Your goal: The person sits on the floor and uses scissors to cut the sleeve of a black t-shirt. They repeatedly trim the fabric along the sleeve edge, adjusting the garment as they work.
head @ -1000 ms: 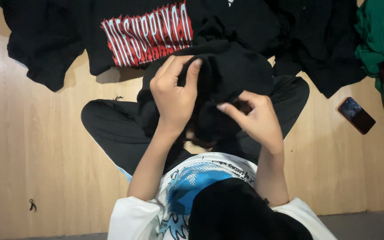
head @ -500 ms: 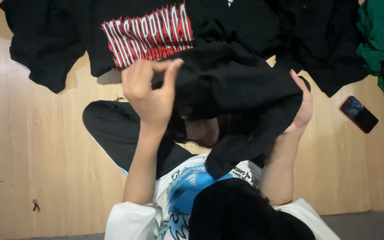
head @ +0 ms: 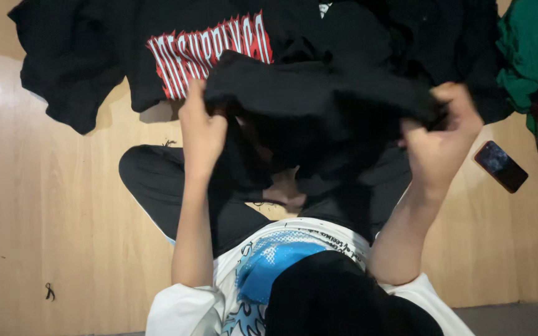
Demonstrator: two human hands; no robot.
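Observation:
I sit cross-legged on a wooden floor (head: pixel 51 205) and hold a black garment (head: pixel 319 99) stretched out in front of me. My left hand (head: pixel 202 127) grips its left edge, and my right hand (head: pixel 443 140) grips its right edge, both raised above my lap. The cloth hangs down between them and hides part of my legs. I wear black trousers (head: pixel 169 193) and a white shirt with a blue print (head: pixel 275 261).
A pile of dark clothes (head: pixel 113 43) lies ahead, one piece black with red-and-white lettering (head: pixel 207 53). A green garment (head: pixel 533 50) lies at the far right. A dark phone (head: pixel 500 165) rests on the floor to my right.
My hands have moved apart and upward, spreading the black garment wide from a bunched bundle over my lap.

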